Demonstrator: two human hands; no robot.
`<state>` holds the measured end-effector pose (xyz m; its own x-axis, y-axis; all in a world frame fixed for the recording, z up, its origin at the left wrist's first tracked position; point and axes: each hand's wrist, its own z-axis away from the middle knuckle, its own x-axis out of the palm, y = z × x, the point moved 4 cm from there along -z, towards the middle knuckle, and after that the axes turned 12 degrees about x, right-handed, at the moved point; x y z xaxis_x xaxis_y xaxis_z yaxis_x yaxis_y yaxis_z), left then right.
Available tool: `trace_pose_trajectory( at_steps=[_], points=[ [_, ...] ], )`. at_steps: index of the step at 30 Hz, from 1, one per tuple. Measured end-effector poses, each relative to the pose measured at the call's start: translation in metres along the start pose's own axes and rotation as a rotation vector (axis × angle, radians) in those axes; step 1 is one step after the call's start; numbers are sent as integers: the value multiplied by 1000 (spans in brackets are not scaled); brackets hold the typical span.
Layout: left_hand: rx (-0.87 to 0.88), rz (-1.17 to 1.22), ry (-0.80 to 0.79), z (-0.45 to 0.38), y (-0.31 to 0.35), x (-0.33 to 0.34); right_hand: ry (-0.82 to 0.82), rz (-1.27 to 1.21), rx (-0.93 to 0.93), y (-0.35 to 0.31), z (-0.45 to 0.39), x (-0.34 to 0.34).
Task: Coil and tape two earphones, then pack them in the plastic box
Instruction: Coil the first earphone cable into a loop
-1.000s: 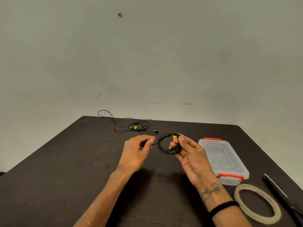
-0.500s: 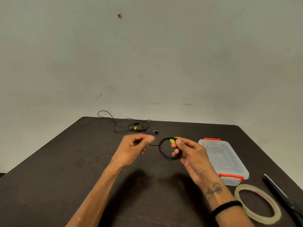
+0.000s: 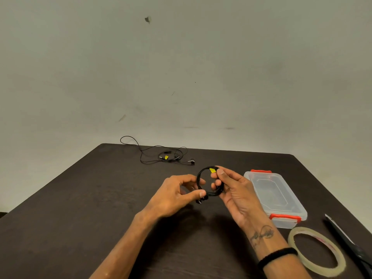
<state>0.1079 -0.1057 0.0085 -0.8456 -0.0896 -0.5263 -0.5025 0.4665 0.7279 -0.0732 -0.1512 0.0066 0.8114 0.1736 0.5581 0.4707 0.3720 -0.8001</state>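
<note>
On the dark table (image 3: 80, 208), the plastic box (image 3: 275, 196) at right centre sat shut and empty, and the second earphone (image 3: 165, 157) lay loose above centre. Mid-frame, the right hand (image 3: 233, 190) pinched the coiled earphone (image 3: 209, 183), untaped; the left hand (image 3: 175, 195), fingers curled, nipped its lower edge.

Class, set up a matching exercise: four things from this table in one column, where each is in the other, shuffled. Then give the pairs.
Things:
1. coiled earphone
2. loose earphone
3. tape roll
4. plastic box

Places:
A. far edge of table
B. near right corner, beside scissors
C. held in both hands
D. right of the hands, lid closed

Pairs: 1-C, 2-A, 3-B, 4-D
</note>
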Motion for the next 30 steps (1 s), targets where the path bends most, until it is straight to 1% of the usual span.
trace_pose_trajectory(
  at_steps=[3,8,12,14,17,19,22,25,30],
  points=[
    [-1,31,-35,-1,1,-4,17,-15,4,-1,0,-1],
    [11,-71,-83,0,-1,-6,16,-21,11,-2,2,-1],
    [119,-421,-44,-2,-4,-9,17,-32,22,-1,2,0],
    [147,-475,-23,-2,-7,-7,10,-42,29,-1,2,0],
    [143,-481,60,-2,-9,-1,-18,-79,50,1,2,2],
    [102,-379,163,-2,-9,4,-39,-130,72,3,1,4],
    [-27,-132,293,-2,-13,10,-61,-210,108,8,0,8],
    [-133,169,342,-1,-16,17,-55,-249,133,15,-2,8],
    [-212,556,395,0,-14,24,-4,-237,88,19,-5,5]
  ],
)
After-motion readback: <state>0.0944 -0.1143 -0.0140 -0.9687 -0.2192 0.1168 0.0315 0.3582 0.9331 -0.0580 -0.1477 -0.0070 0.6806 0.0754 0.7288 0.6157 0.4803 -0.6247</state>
